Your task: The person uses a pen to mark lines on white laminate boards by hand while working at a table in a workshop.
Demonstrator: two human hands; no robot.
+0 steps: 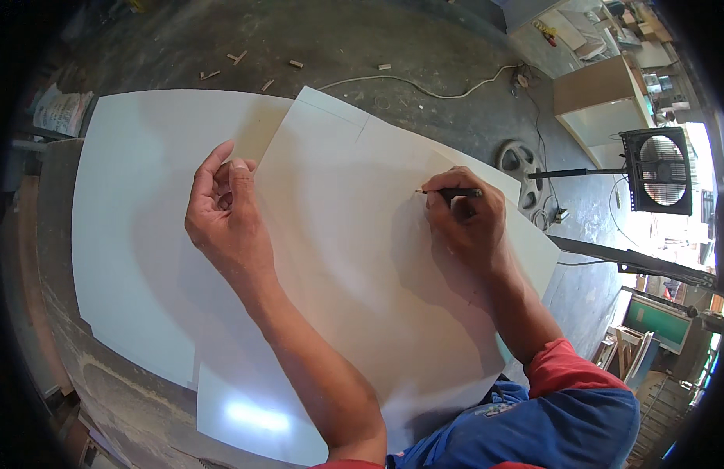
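In my right hand is a short black pencil, pinched between thumb and fingers, its tip pointing left close to the surface of a white board. Thin drawn lines cross near that board's far corner. My left hand hovers by the board's left edge, palm turned up, with loosely curled fingers, thumb and index finger apart, and nothing seen in it. Under this board lies a second white board, set at a different angle and reaching out to the left.
Both boards rest on a worn grey bench. Small wood offcuts and a pale cable lie on the floor beyond. To the right stand a black square fan on a pole and an open wooden cabinet.
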